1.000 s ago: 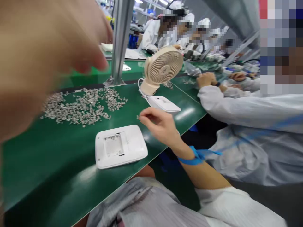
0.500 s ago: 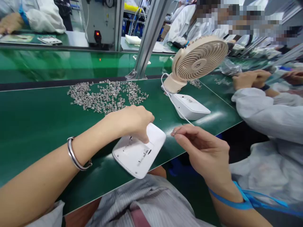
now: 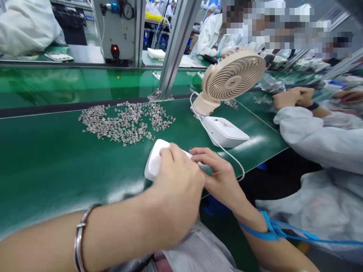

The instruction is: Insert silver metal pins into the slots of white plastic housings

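The left hand (image 3: 178,189), a silver metal bracelet (image 3: 80,241) at its wrist, grips a tilted, rounded white plastic housing (image 3: 155,162) near the edge of the glossy green worktop (image 3: 42,162). The right hand (image 3: 219,179) curls at the housing's right end; its grip cannot be told. Beyond lies a loose heap of small silvery metal pieces (image 3: 113,126). Farther right, a crumpled clear plastic bag (image 3: 271,84) has unclear contents.

1. The green bench (image 3: 70,166) has a glossy surface.
2. Small metal parts (image 3: 124,126) lie on it, loosely heaped.
3. A beige fan (image 3: 233,80) stands right of them.
4. A white device (image 3: 227,130) lies beside it.
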A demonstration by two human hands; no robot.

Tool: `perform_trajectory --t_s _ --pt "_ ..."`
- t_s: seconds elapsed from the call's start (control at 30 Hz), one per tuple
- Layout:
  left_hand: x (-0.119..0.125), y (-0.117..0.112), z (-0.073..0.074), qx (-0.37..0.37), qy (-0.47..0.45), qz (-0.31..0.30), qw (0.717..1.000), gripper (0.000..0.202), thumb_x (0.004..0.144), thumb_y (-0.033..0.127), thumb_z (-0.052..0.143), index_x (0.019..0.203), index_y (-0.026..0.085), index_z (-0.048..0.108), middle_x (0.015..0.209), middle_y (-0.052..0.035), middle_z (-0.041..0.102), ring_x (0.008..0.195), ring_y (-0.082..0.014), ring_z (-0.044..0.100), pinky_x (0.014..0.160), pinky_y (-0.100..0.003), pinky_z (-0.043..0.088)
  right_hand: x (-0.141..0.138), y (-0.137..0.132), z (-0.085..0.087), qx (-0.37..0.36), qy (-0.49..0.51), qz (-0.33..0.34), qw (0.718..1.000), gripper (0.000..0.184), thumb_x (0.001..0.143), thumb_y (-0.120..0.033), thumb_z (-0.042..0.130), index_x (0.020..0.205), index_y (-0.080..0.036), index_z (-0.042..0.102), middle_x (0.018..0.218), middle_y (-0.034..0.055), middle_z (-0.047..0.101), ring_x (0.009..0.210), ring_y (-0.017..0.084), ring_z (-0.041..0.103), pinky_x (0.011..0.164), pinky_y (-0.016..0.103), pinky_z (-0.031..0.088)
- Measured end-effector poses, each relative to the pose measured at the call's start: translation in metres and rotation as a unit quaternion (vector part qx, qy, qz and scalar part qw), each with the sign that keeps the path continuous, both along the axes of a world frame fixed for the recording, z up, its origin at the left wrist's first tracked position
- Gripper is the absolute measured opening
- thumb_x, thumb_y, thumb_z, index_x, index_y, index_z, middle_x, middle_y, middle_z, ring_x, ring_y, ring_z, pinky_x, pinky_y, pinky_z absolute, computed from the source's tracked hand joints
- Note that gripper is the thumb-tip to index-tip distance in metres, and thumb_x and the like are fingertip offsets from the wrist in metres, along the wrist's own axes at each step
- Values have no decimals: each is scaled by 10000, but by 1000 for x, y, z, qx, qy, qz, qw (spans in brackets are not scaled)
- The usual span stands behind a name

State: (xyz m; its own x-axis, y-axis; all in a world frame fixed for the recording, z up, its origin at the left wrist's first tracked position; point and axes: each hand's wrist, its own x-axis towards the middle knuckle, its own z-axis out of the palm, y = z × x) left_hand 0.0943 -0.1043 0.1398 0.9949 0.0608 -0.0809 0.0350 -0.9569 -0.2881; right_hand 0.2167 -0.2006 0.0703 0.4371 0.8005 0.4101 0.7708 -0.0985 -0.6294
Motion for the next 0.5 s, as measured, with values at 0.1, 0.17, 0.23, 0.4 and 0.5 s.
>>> perform_trajectory --t_s 0.1,0.17,0.23,0.4,0.5 --pt "-4 -22 -9 -23 97 -70 993 528 814 265 452 1269 -3 458 1297 -278 421 1138 -396 464 856 -438 432 4 4 0 -8 -49 2 999 116 830 -127 494 762 -171 576 889 72 584 821 165 578 705 295 466" --pt "-3 -31 -15 -17 138 -75 987 549 827 232 410 1312 -24 396 1348 -290 340 1211 -400 397 940 -450 395 4 6 -3 -6 -73 -6 997 106 829 -127 494 771 -169 572 886 75 585 814 171 581 695 298 473" --pt "-2 -34 -18 -16 148 -64 987 557 833 218 382 1329 -35 366 1360 -288 313 1222 -383 391 958 -435 395 3 7 -5 -1 -97 -13 995 98 826 -125 492 782 -173 566 893 77 590 821 179 587 692 305 477" --pt "0 -33 -21 -17 111 -64 992 574 838 237 373 1343 -34 344 1371 -281 280 1246 -376 358 957 -432 408 -1 6 -9 20 -142 -27 989 116 822 -100 468 773 -185 531 877 71 595 822 183 588 677 311 474" --pt "1 -35 -24 -14 98 -66 993 580 825 239 396 1322 -57 365 1329 -300 330 1204 -380 409 942 -424 428 -3 5 -12 29 -126 -35 991 113 828 -92 472 781 -176 530 905 88 592 836 184 588 679 311 471"
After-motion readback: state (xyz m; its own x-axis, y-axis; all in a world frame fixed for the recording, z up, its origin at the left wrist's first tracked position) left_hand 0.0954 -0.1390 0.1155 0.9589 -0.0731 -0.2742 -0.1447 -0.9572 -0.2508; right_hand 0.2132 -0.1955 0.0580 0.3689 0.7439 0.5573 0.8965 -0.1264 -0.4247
